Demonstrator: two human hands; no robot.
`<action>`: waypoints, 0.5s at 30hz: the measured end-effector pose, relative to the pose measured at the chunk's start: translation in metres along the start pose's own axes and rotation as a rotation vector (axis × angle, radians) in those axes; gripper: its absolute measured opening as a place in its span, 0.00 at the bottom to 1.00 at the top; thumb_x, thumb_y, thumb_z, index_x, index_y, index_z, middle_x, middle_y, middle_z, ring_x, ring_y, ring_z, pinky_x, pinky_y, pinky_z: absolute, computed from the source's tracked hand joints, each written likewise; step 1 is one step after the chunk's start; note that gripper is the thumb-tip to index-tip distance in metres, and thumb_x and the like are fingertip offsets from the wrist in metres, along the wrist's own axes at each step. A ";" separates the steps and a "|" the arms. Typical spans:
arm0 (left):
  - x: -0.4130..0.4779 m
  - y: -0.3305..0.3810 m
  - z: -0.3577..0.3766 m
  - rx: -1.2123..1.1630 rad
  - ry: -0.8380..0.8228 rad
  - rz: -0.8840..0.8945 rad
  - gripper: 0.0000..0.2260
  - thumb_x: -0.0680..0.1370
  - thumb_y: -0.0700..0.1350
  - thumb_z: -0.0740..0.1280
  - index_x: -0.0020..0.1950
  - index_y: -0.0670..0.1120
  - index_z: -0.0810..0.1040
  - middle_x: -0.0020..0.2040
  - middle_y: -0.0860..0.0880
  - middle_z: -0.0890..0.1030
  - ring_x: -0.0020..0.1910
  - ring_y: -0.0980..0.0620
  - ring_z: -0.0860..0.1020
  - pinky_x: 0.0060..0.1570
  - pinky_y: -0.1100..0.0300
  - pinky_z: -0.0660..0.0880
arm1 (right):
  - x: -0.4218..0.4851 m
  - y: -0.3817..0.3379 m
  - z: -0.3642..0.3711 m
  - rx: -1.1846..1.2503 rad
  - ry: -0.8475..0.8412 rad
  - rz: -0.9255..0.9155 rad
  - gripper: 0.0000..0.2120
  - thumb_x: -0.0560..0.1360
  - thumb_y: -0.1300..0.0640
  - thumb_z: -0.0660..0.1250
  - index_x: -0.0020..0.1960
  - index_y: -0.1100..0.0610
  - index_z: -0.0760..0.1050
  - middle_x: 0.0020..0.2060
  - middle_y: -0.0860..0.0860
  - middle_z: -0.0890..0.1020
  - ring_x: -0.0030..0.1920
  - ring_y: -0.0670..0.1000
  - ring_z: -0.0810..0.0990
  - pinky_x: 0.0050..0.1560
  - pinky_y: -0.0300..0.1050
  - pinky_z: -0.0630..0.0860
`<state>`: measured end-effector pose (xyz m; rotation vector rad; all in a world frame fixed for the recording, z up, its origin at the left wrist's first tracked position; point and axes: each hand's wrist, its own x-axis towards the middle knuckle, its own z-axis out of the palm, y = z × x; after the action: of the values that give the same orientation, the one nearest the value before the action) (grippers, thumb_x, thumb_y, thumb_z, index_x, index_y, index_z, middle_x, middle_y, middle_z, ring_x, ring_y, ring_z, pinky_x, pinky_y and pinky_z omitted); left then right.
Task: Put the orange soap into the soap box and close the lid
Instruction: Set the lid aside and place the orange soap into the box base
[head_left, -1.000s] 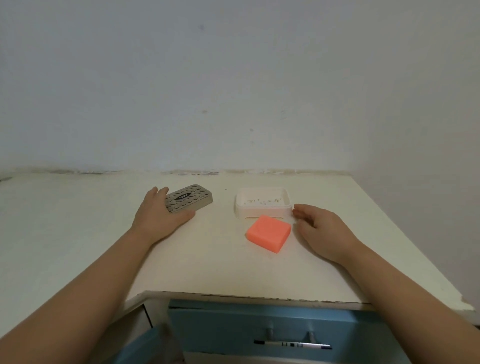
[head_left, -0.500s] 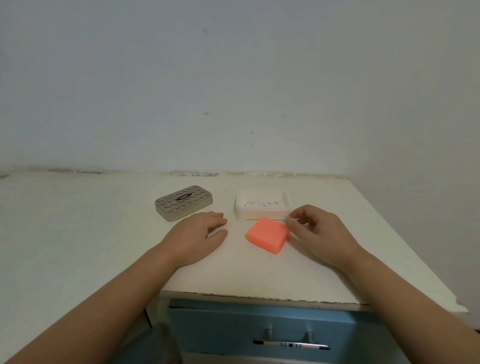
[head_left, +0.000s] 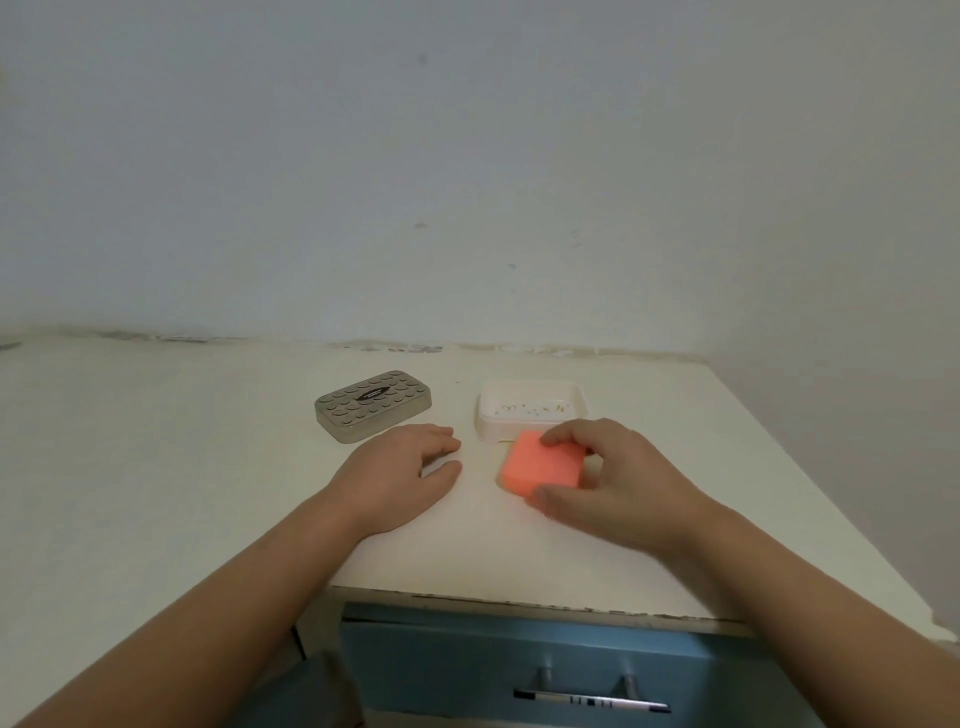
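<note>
The orange soap (head_left: 540, 464) lies on the white tabletop just in front of the open white soap box (head_left: 531, 410). My right hand (head_left: 615, 480) pinches the soap, fingers on its far edge and thumb on its near corner. The grey dimpled lid (head_left: 373, 405) rests flat to the left of the box. My left hand (head_left: 402, 475) lies palm down on the table between the lid and the soap, holding nothing, fingers slightly apart.
The white table (head_left: 156, 467) ends at a wall behind and has a chipped front edge. Below it is a blue drawer (head_left: 467, 660) with a metal handle and a pen (head_left: 592, 701) resting on it. The table's right edge runs close to the box.
My left hand left the lid and slid right to rest near the soap. My right hand moved from beside the box onto the soap and closed around it.
</note>
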<state>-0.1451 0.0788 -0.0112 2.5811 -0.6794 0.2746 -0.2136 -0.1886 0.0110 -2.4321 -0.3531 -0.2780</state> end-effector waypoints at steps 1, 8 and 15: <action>0.000 -0.001 0.000 -0.003 0.003 0.001 0.17 0.78 0.54 0.63 0.66 0.54 0.77 0.71 0.57 0.74 0.70 0.58 0.69 0.66 0.58 0.67 | 0.004 -0.001 -0.005 0.075 0.019 -0.029 0.23 0.65 0.39 0.74 0.59 0.38 0.76 0.56 0.37 0.76 0.57 0.40 0.76 0.54 0.33 0.71; 0.002 -0.004 0.001 -0.009 0.024 0.007 0.16 0.77 0.54 0.64 0.64 0.55 0.79 0.68 0.59 0.75 0.67 0.60 0.70 0.64 0.58 0.69 | 0.075 0.000 -0.041 0.194 -0.050 -0.103 0.22 0.72 0.53 0.76 0.63 0.41 0.75 0.62 0.42 0.78 0.64 0.45 0.76 0.66 0.44 0.71; 0.004 -0.008 0.004 -0.022 0.046 0.020 0.15 0.77 0.54 0.64 0.62 0.55 0.80 0.68 0.59 0.76 0.66 0.61 0.71 0.62 0.63 0.67 | 0.109 0.027 -0.027 0.166 -0.201 -0.013 0.22 0.72 0.52 0.77 0.63 0.40 0.76 0.62 0.40 0.77 0.62 0.39 0.76 0.59 0.34 0.70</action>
<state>-0.1375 0.0810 -0.0166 2.5397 -0.6887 0.3302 -0.1057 -0.2067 0.0472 -2.2993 -0.4616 -0.0087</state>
